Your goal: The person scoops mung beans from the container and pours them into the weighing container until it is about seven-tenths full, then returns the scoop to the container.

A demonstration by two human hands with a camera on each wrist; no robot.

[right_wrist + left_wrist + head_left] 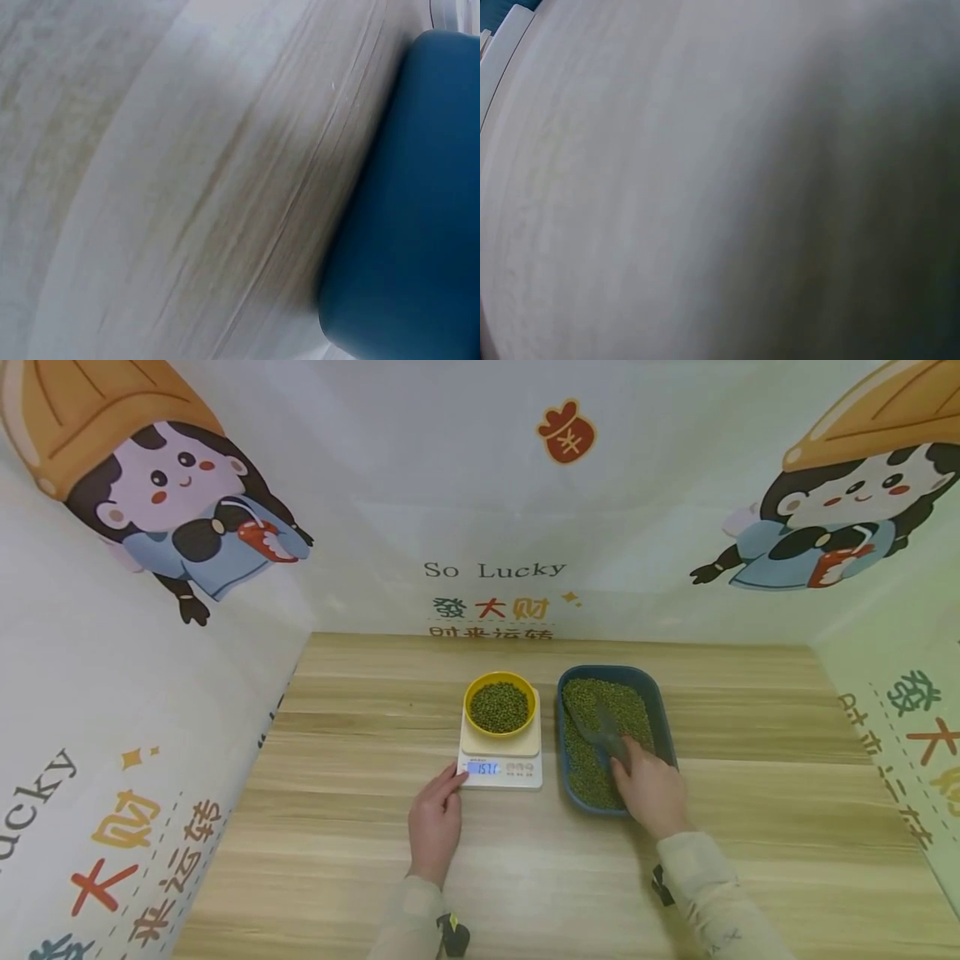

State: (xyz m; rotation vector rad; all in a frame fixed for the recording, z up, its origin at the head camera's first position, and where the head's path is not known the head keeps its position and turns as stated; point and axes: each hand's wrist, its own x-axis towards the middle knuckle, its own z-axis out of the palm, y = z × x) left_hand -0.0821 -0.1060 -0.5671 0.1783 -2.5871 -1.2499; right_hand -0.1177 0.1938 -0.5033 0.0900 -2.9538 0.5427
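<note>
My right hand (652, 789) grips the handle of a dark grey scoop (606, 739), whose head lies in the green beans inside a blue tray (666, 727). To its left, a yellow bowl (468, 714) filled with green mung beans (498, 707) sits on a white kitchen scale (501, 746). The scale's lit display (482, 768) shows digits. At the scale's front left corner rests my left hand (435, 822), fingertips at the edge beside the display. In the right wrist view only the outer wall of the blue tray (412, 210) shows, not the hand.
Under everything is a wood-grain table (352, 827). A printed white backdrop (450, 468) with cartoon figures and lettering rises behind the table and along both sides. A dark wrist strap (453, 935) sits at the left sleeve.
</note>
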